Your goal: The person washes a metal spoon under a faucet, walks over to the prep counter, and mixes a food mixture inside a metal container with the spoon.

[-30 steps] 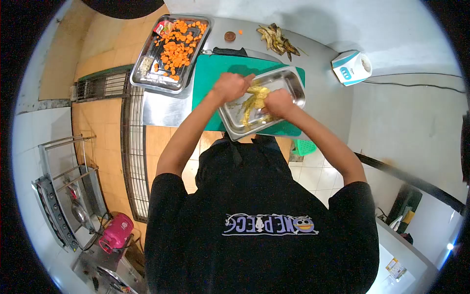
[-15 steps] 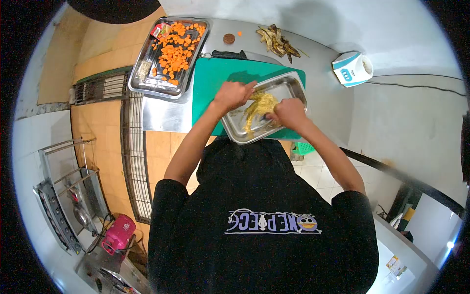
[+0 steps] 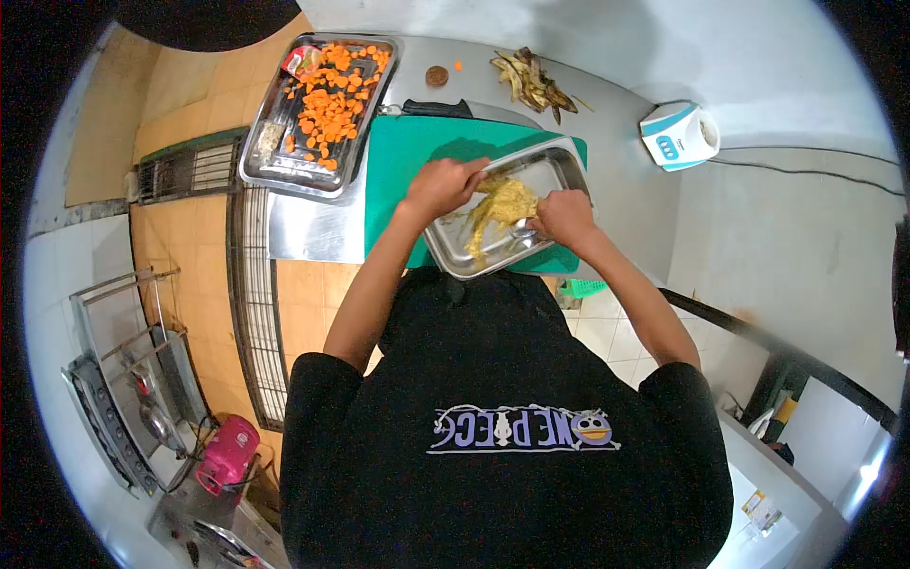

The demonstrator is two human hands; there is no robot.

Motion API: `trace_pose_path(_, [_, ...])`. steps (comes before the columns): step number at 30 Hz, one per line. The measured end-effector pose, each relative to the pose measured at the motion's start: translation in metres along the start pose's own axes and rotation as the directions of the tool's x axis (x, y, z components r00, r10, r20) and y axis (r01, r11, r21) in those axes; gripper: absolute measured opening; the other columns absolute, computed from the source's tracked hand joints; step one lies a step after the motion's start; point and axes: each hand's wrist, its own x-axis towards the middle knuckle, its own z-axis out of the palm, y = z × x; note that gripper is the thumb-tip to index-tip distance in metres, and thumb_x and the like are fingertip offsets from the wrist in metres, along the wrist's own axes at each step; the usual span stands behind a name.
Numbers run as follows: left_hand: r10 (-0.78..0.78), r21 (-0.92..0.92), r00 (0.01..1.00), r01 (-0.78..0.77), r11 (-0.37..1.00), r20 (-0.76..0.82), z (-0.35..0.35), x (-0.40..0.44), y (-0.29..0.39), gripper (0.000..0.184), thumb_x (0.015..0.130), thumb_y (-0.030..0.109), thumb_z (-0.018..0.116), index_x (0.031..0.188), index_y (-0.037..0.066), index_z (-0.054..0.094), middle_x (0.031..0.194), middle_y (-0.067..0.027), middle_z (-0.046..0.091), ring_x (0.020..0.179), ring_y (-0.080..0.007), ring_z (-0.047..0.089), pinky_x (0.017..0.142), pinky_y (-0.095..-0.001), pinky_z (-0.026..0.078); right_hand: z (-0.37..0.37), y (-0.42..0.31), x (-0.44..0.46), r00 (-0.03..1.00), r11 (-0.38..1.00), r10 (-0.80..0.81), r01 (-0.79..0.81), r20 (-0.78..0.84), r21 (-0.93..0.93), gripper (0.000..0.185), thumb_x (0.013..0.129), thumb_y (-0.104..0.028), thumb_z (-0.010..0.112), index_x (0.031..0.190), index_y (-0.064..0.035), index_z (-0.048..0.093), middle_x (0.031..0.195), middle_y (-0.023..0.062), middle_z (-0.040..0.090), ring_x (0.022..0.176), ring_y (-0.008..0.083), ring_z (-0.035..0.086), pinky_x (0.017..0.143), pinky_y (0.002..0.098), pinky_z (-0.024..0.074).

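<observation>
Against a pale wall [image 3: 758, 57], the steel table [image 3: 630, 190] carries a green cutting board [image 3: 393, 152], with my metal pan [image 3: 548, 166] set askew over it. My left hand [image 3: 441, 190] is clamped on the pan's rim; my right hand [image 3: 567, 218] is closed around what looks like a metal utensil [image 3: 521, 229], beside the yellow mash [image 3: 507, 201] inside. I judge the mash largely broken down, though it looks uneven, with a strip trailing off the main clump. Peels [image 3: 531, 81] lie discarded beyond the board, and carrot pieces [image 3: 330, 114] sit already cut in a tray [image 3: 294, 171].
</observation>
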Motion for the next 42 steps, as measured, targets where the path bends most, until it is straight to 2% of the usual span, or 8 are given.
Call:
trace_pose_path(7, [-0.015,-0.036,0.999,0.016,0.999,0.034,-0.005,-0.001,0.003,0.036,0.101,0.038,0.047,0.127,0.019,0.065,0.094,-0.0187,0.071,0.079,-0.0403,0.067,0.074,-0.0534,0.054,0.008,-0.019,-0.011,0.997,0.996,-0.061,0.058,0.042,0.066,0.053,0.078,-0.059,0.070,0.072,-0.0067,0.074,0.069,0.0153,0.069,0.066,0.0333,0.070,0.060,0.0449,0.0542])
trace_pose_path(16, [-0.034,-0.039,0.998,0.036,0.999,0.049,-0.004,0.003,0.002,0.037,0.101,0.039,0.047,0.126,0.020,0.065,0.097,-0.0185,0.071,0.083,-0.0399,0.068,0.077,-0.0530,0.054,0.023,-0.036,0.002,1.000,0.998,-0.011,0.012,-0.022,0.054,0.037,0.076,-0.044,0.074,0.076,-0.0076,0.076,0.072,0.0137,0.071,0.071,0.0322,0.071,0.063,0.0445,0.0542])
trace_pose_path(24, [-0.039,-0.039,0.998,0.041,0.998,0.052,-0.005,0.003,0.001,0.038,0.101,0.040,0.046,0.127,0.018,0.065,0.094,-0.0191,0.071,0.080,-0.0399,0.067,0.074,-0.0529,0.054,0.003,-0.009,0.003,0.997,0.998,0.067,-0.067,0.025,-0.005,0.041,0.076,-0.049,0.073,0.078,-0.0086,0.076,0.076,0.0146,0.072,0.073,0.0326,0.072,0.065,0.0443,0.0553])
trace_pose_path(26, [-0.040,-0.020,0.998,0.041,0.999,0.053,-0.006,0.003,0.001,0.039,0.101,0.040,0.047,0.127,0.018,0.065,0.093,-0.0193,0.071,0.080,-0.0394,0.067,0.074,-0.0525,0.054,0.017,-0.007,0.003,0.998,1.000,-0.008,0.006,0.068,0.022,0.046,0.077,-0.053,0.072,0.075,-0.0075,0.076,0.074,0.0146,0.071,0.070,0.0327,0.071,0.063,0.0448,0.0553])
trace_pose_path(34, [-0.014,-0.021,0.998,0.013,1.000,-0.057,-0.008,0.000,0.000,0.033,0.098,0.036,0.051,0.121,0.020,0.068,0.084,-0.0191,0.070,0.074,-0.0396,0.067,0.067,-0.0520,0.054,-0.025,0.016,0.017,0.972,0.968,0.227,-0.219,-0.055,0.124,0.050,0.079,-0.056,0.070,0.075,-0.0065,0.075,0.073,0.0137,0.071,0.068,0.0324,0.071,0.063,0.0452,0.0556])
trace_pose_path(36, [-0.009,0.000,0.998,0.009,1.000,-0.055,-0.011,0.000,0.003,0.033,0.098,0.037,0.051,0.120,0.020,0.069,0.084,-0.0191,0.070,0.075,-0.0395,0.067,0.067,-0.0519,0.054,0.011,0.009,0.025,0.985,0.995,0.091,-0.094,-0.149,-0.014,0.050,0.078,-0.056,0.071,0.070,-0.0062,0.073,0.067,0.0140,0.067,0.063,0.0326,0.068,0.058,0.0445,0.0529])
trace_pose_path(39, [-0.091,-0.018,0.996,0.092,0.996,0.025,-0.014,0.002,0.000,0.040,0.100,0.044,0.048,0.126,0.020,0.065,0.092,-0.0181,0.071,0.082,-0.0394,0.068,0.076,-0.0518,0.054,0.009,0.012,0.025,0.989,0.998,0.056,-0.059,-0.134,-0.023,0.050,0.078,-0.055,0.072,0.070,-0.0061,0.073,0.068,0.0149,0.068,0.063,0.0323,0.068,0.058,0.0440,0.0527])
trace_pose_path(42, [-0.060,-0.078,0.998,0.060,0.995,0.000,-0.008,-0.003,-0.005,0.039,0.100,0.044,0.048,0.126,0.021,0.066,0.094,-0.0183,0.071,0.082,-0.0404,0.067,0.076,-0.0518,0.054,-0.008,0.013,0.024,0.971,0.987,0.162,-0.158,-0.178,0.039,0.048,0.077,-0.055,0.072,0.071,-0.0070,0.074,0.070,0.0148,0.069,0.067,0.0312,0.070,0.061,0.0444,0.0538])
